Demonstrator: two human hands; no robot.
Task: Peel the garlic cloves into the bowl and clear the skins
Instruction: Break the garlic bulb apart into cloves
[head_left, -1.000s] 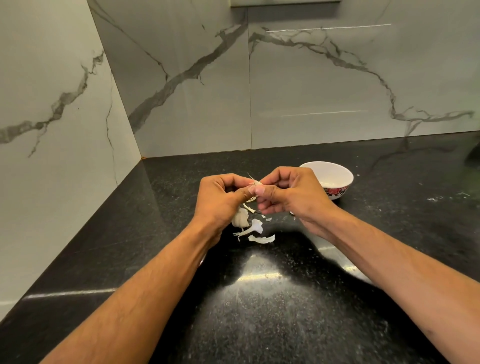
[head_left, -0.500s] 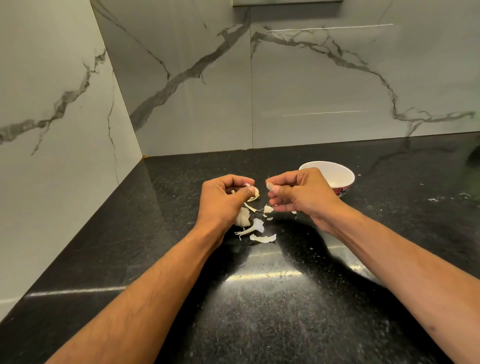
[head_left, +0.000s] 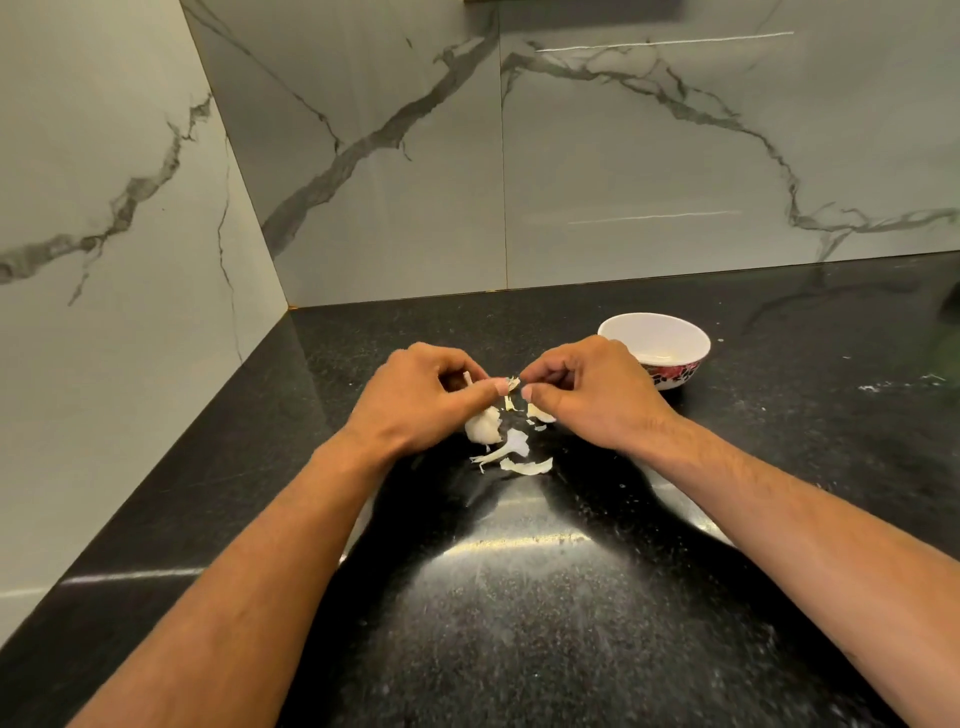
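From where I watch, the far left is a pale grey marble-veined wall panel (head_left: 104, 218), meeting a second veined panel at the corner behind the glossy black speckled stone counter (head_left: 519, 597).

Moving right, my left hand (head_left: 415, 402) hovers above the counter with its fingers curled in. Thumb and forefinger pinch a small garlic clove (head_left: 466, 381), of which I see only a pale sliver between the fingers, and a scrap of papery skin (head_left: 512, 383) sticks out past the thumb tip toward the other hand.

Directly beneath that hand, partly hidden by it, the rest of the white garlic bulb (head_left: 483, 425) sits on the counter. Just beside it, toward me, lie loose white peeled skins (head_left: 511, 447), one long curled strip and a flatter piece, with smaller flakes scattered under the gap between the hands.

Next, my right hand (head_left: 587, 397) is also curled, its fingertips drawn together close to the skin scrap. I cannot tell whether they actually grip it or hold nothing.

Furthest right, just behind the right hand, stands the round white bowl with a red and black patterned outside (head_left: 675, 371). Something pale lies at its bottom, but I cannot make out what.
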